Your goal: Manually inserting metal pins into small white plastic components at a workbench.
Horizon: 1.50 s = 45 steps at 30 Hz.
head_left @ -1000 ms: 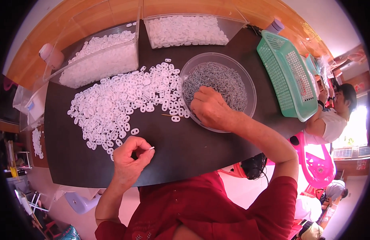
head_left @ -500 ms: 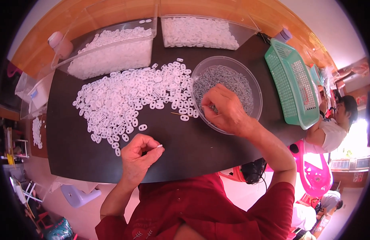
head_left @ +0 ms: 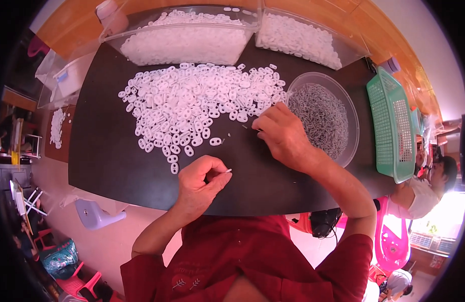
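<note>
My left hand (head_left: 202, 178) is closed in a pinch near the table's front edge, and a thin white plastic piece (head_left: 228, 170) pokes out between thumb and forefinger. My right hand (head_left: 282, 133) hovers just left of a round clear tub (head_left: 354, 143) of small grey screws (head_left: 323, 118). Its fingers curl together, and what lies inside them is hidden. By its fingertips is a small grey screw (head_left: 245, 127). A broad heap of white oval two-hole pieces (head_left: 177, 100) covers the table beyond my hands. One loose oval piece (head_left: 215, 142) lies close to the left hand.
Two clear bins, a left one (head_left: 187, 45) and a right one (head_left: 298, 40), hold more white pieces at the back. A green basket (head_left: 393, 126) stands at the right edge of the dark table (head_left: 111, 166). Another person (head_left: 426, 189) sits beyond it. A purple stool (head_left: 94, 214) is at lower left.
My right hand has come out of the screw tub and moved left over the table. The left hand keeps its pinch on the white piece. The whole view has shifted.
</note>
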### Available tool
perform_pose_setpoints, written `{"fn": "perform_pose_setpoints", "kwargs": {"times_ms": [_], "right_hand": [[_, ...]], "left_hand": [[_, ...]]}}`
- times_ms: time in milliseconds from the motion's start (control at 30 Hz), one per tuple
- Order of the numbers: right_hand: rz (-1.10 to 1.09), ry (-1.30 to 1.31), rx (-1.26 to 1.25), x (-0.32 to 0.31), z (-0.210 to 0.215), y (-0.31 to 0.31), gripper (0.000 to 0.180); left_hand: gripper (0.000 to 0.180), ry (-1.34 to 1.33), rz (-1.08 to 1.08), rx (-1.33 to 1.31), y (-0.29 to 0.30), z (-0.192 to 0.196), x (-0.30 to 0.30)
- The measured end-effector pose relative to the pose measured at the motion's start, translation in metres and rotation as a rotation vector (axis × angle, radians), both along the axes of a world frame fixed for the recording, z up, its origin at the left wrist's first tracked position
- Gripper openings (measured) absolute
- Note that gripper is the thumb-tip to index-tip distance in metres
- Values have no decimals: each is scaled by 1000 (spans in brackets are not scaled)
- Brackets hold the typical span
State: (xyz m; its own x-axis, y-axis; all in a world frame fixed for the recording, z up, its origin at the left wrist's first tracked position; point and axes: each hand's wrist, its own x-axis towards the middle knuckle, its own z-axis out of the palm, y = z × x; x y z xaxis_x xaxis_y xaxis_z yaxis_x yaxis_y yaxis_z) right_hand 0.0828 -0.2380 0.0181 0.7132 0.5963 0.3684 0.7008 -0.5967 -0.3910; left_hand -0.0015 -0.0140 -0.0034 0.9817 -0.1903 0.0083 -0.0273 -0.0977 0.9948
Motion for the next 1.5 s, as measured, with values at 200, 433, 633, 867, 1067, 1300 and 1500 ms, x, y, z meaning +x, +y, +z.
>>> {"fn": "perform_pose_setpoints", "kwargs": {"times_ms": [200, 433, 633, 867, 1067, 1300, 1500], "right_hand": [[-67, -41, 7, -1, -10, 7, 19], [-151, -109, -83, 6, -10, 17, 6], [-126, -138, -175, 8, -19, 23, 10], [-77, -243, -176, 9, -17, 31, 13], [-30, -34, 72, -20, 5, 37, 15], [-62, 322, 271, -44, 12, 43, 16], [-114, 417, 441, -56, 8, 43, 16]], "left_hand": [[11, 50, -23, -63, 5, -4, 3], [14, 112, 0, -194, 10, -11, 1], [14, 176, 42, -328, 11, -12, 0], [16, 149, 67, -483, 12, -4, 6], [12, 118, 62, -531, 5, -3, 6], [11, 152, 58, -500, -1, -2, 3], [15, 171, 58, -535, -9, -1, 3]]}}
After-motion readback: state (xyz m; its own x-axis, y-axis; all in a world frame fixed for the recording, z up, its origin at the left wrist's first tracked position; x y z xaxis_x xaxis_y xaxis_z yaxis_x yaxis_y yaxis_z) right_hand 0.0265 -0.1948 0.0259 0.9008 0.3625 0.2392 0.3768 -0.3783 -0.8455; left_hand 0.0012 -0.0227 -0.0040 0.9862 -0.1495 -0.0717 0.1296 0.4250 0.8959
